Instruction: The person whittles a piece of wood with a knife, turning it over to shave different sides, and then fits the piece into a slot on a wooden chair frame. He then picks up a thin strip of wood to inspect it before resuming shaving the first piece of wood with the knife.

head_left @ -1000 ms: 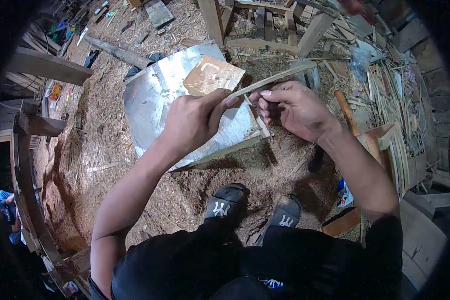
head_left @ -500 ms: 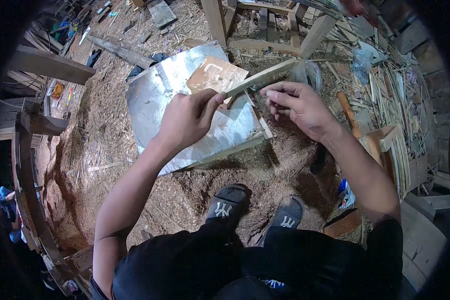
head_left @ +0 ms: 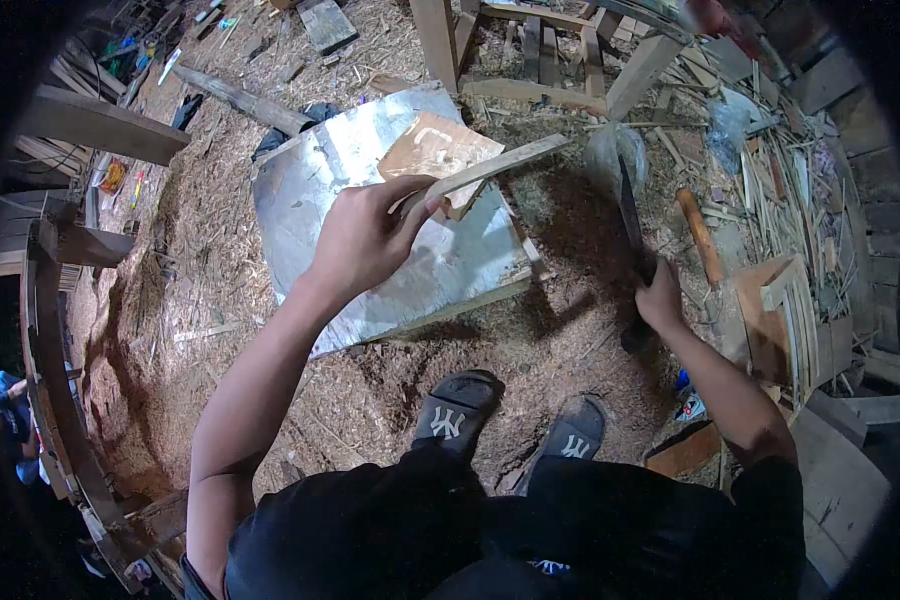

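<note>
My left hand (head_left: 362, 237) grips one end of a thin flat wooden strip (head_left: 500, 165), which slants up to the right above a shiny metal sheet (head_left: 315, 190). A brown cardboard piece (head_left: 432, 145) lies on that sheet, just behind the strip. My right hand (head_left: 660, 298) is lower on the right, closed round the handle of a long dark knife (head_left: 629, 208) whose blade points up and away. The two hands are well apart.
Sawdust and shavings cover the ground. My two feet in black sandals (head_left: 455, 400) stand in front of the sheet. Wooden frames and slats (head_left: 530, 50) lie behind, scrap sticks and a wooden box (head_left: 770, 310) to the right, timber beams (head_left: 100, 130) at left.
My right hand left the strip, dropped down to the right and took hold of the knife. My left hand keeps the strip, shifted slightly left.
</note>
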The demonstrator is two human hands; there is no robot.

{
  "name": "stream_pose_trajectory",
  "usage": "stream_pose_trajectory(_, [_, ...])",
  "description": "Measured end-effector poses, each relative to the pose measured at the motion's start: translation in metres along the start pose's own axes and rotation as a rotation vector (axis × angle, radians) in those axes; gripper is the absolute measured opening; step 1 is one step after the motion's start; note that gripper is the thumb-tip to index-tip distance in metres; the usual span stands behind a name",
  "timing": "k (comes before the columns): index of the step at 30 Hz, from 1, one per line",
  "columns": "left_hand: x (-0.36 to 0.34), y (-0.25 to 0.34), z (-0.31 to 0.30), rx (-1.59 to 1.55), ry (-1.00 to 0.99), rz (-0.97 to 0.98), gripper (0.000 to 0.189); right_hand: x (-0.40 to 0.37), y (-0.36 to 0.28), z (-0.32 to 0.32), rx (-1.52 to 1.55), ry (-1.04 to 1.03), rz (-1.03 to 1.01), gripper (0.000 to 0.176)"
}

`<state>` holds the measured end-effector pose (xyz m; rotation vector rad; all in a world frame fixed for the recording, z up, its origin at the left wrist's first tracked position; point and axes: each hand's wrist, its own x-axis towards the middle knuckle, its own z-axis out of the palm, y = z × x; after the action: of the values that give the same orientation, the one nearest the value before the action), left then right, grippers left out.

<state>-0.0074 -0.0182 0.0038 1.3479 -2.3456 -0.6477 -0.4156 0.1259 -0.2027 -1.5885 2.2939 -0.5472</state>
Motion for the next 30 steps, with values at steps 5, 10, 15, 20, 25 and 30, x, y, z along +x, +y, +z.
stream_pose_trajectory(5, [0.000, -0.005, 0.001, 0.036, -0.056, -0.052, 0.034, -0.023, 0.005, 0.000, -0.174, -0.223, 0.242, 0.083])
stream_pose_trajectory(10, [0.000, 0.000, -0.002, 0.038, -0.065, -0.071, 0.034, -0.003, 0.026, 0.004, -0.186, -0.326, 0.315, 0.082])
stream_pose_trajectory(15, [-0.002, -0.001, -0.001, 0.050, -0.051, -0.057, 0.035, -0.010, 0.033, 0.009, -0.012, -0.311, 0.349, 0.070])
stream_pose_trajectory(20, [-0.001, 0.003, -0.001, 0.044, -0.075, -0.080, 0.038, -0.026, 0.013, 0.013, 0.540, -0.268, 0.514, 0.034])
stream_pose_trajectory(25, [-0.002, 0.002, 0.003, -0.005, -0.094, -0.045, 0.036, -0.036, -0.091, -0.037, 1.078, -0.184, 0.786, 0.021])
stream_pose_trajectory(30, [-0.001, 0.000, 0.014, -0.045, -0.149, -0.094, 0.032, -0.030, -0.117, -0.065, 1.023, -0.221, 0.301, 0.025])
